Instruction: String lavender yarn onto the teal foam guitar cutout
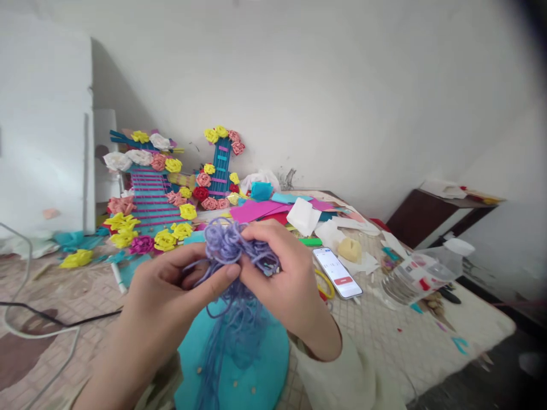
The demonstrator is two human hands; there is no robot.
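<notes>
The purple yarn (222, 245) is between the two hands, the left grip (164, 293) and right grip (290, 279) both pinching it above a turquoise board (271, 367). It looks like a loose, curly tangle, with strands trailing below.

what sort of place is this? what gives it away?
Likely an indoor craft workspace, home or studio unclear. Signs: handmade-looking flowers on the cluttered table, loose coloured sheets, and purple yarn held in the left hand and right hand.
</notes>
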